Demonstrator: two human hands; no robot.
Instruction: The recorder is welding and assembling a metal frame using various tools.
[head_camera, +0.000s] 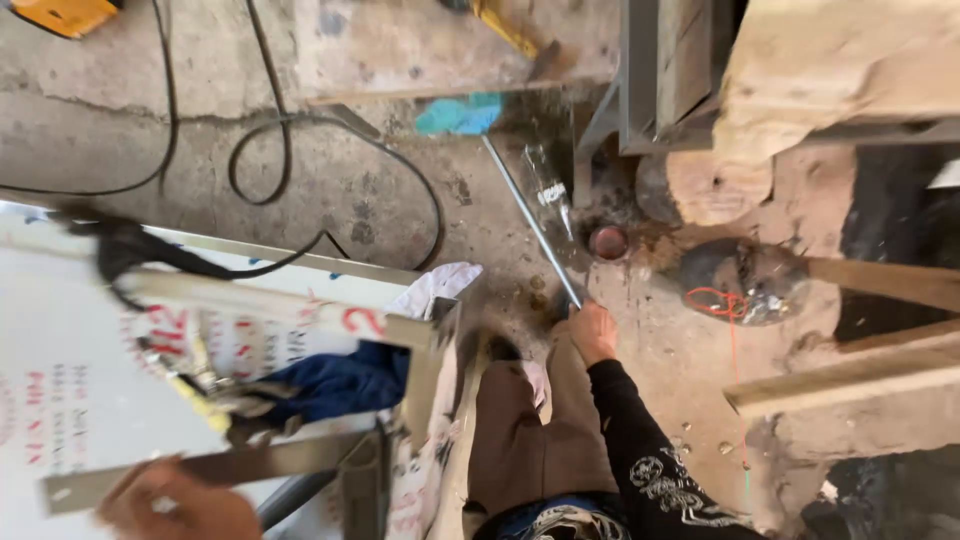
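Note:
My right hand (593, 331), in a black patterned sleeve, reaches down to the concrete floor and grips the near end of a long thin metal rod (528, 212). The rod lies slanting away toward a steel frame leg. My left hand (178, 506), blurred at the bottom left, holds a flat grey metal bar (250, 464). That bar belongs to an angle-iron frame (300, 312) lying on a white printed board (60, 340). My knee in brown trousers (530, 440) is between the hands.
A blue cloth (340, 385) and a white glove (435, 287) lie on the frame. Black cables (290, 160) loop over the floor. A clear bottle (548, 190), a small red cup (608, 241), a dark stone (745, 280) and wooden planks (850, 375) lie to the right.

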